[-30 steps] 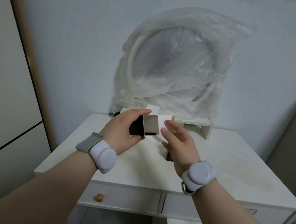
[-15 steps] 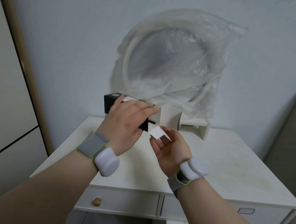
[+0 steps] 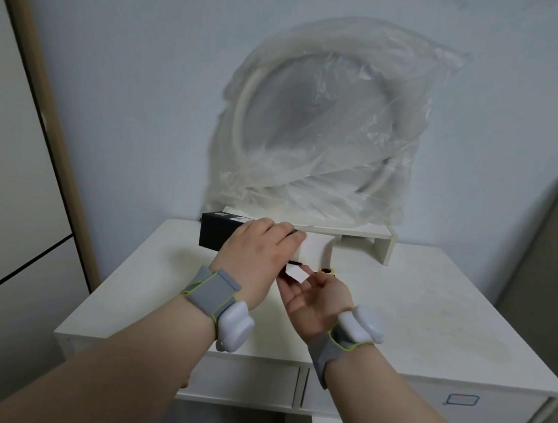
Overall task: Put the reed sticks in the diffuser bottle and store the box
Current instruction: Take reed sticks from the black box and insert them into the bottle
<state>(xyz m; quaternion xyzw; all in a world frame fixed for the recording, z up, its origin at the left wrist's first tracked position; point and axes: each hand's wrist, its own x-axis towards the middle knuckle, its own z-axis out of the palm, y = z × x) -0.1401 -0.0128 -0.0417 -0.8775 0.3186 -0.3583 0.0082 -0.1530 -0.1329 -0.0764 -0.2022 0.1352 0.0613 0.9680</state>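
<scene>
My left hand is shut over a long black box, holding it level above the white desk. The box's open end shows white and points right. A white flap hangs from that end and rests on the fingertips of my right hand, which lies palm up just below the opening, fingers apart. Behind those fingers a small dark round top with a yellowish rim peeks out, likely the diffuser bottle; the rest of it is hidden. No reed sticks are visible.
A white shelf riser stands at the desk's back edge, with a big clear plastic bag holding a coiled white hose on it against the wall. Two drawers sit under the desktop. A wardrobe panel is left, a dark board right.
My left hand turned the box from end-on to lying level with its opening to the right. My right hand rolled palm up under the opening and the flap.
</scene>
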